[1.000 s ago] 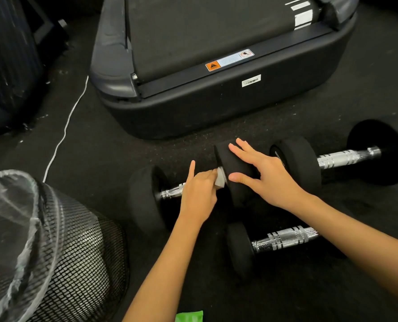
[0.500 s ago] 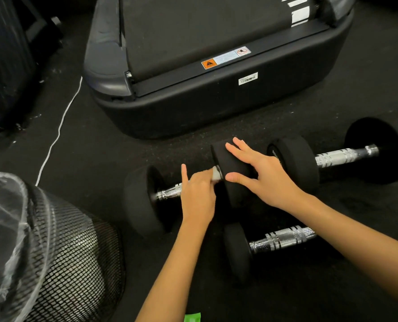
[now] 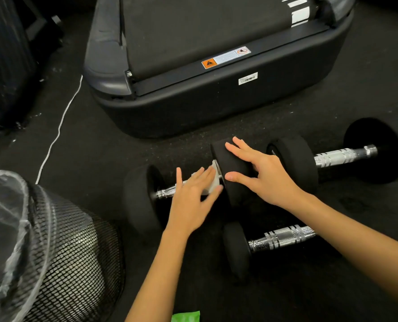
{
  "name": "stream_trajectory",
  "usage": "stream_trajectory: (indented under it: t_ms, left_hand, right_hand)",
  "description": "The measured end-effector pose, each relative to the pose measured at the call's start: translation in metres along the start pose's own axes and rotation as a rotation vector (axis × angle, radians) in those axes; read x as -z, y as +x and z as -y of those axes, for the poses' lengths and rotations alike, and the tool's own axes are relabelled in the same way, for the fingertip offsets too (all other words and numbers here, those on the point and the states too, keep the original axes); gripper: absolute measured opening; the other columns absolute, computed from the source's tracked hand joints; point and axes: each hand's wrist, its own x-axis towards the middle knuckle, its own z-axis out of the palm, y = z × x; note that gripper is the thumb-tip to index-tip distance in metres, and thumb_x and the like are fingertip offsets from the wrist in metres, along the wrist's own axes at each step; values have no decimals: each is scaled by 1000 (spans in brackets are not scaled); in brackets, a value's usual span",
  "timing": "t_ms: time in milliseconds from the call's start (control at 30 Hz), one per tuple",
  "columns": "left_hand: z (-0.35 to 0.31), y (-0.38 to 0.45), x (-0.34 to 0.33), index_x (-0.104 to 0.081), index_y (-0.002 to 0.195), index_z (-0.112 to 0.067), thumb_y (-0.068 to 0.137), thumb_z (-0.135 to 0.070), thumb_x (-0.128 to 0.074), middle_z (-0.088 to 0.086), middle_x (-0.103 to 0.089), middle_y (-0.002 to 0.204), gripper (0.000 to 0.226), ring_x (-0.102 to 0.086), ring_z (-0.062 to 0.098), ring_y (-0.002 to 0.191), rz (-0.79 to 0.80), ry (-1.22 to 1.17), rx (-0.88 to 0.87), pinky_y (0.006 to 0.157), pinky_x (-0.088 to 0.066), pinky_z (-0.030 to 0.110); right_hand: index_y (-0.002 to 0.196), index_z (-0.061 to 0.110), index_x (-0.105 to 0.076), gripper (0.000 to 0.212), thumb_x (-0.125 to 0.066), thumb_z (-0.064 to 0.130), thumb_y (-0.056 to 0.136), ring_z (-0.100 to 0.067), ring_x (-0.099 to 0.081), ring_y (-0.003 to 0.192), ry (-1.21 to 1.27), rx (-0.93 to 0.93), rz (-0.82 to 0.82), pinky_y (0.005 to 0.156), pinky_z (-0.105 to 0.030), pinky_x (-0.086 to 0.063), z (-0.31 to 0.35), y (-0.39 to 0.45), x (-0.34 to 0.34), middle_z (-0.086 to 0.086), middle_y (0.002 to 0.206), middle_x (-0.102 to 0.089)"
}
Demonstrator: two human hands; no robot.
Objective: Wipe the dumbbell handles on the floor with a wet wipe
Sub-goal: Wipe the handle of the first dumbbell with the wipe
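The left hand (image 3: 191,201) has loosened since a moment ago, fingers now flat on the wet wipe (image 3: 213,182) over the nearest dumbbell (image 3: 142,196) handle on the floor (image 3: 95,145). The right hand (image 3: 265,180), open, steadies its far weight. A mesh bin (image 3: 60,259) stands left, the treadmill (image 3: 216,98) behind.

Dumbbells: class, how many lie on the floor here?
3. One black-ended chrome-handled dumbbell under both hands, one to its right by the treadmill, one nearest the camera, its right end hidden by an arm.
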Motion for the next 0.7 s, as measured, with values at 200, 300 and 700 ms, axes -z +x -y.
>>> stream_trajectory:
  t_ms: [200, 300, 700]
  left_hand:
    - [8, 9, -12, -59, 132, -21, 89, -29, -67, -8, -67, 122, 45, -61, 7, 113, -112, 132, -18, 122, 2, 47]
    - [2, 9, -20, -64, 125, -18, 88, -25, -67, -7, -70, 112, 37, -65, 10, 103, -192, 178, -5, 121, -5, 49]
    - [15, -13, -27, -45, 143, -6, 82, 9, -64, 9, -48, 147, 66, -41, 22, 138, -237, 346, -58, 121, -10, 47]
  right_hand:
    - [147, 27, -42, 70, -72, 35, 84, -3, -21, 145, 7, 2, -34, 99, 9, -3, -3, 0, -2, 6, 158, -28]
    - [146, 30, -42, 71, -73, 37, 83, 0, -19, 145, 66, 1, -30, 116, -11, -18, -6, 3, -3, 7, 158, -29]
    - [144, 33, -44, 73, -69, 46, 77, 4, -20, 143, 142, 1, -48, 118, -38, -32, -5, -2, -5, 7, 158, -31]
